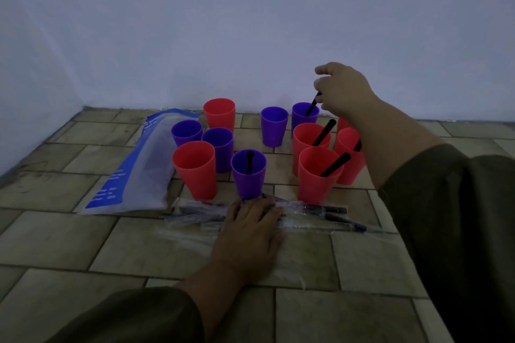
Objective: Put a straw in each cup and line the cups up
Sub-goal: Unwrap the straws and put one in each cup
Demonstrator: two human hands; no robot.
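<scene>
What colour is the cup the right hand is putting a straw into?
Purple. The cup sits at the back, and the right hand pinches a black straw in it; head view.

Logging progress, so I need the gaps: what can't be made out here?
- Head view, far red cup: mostly behind the right hand and wrist; any straw unseen.
- Head view, bag print: too blurred to read.
- Head view, wrapped straws: left hand covers them, count unclear.

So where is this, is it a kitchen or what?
Most likely the floor in the corner of a plain, dim room; I can't tell which room. The cups stand on large worn tiles, and bare pale walls meet them at the back and on the left.
</scene>
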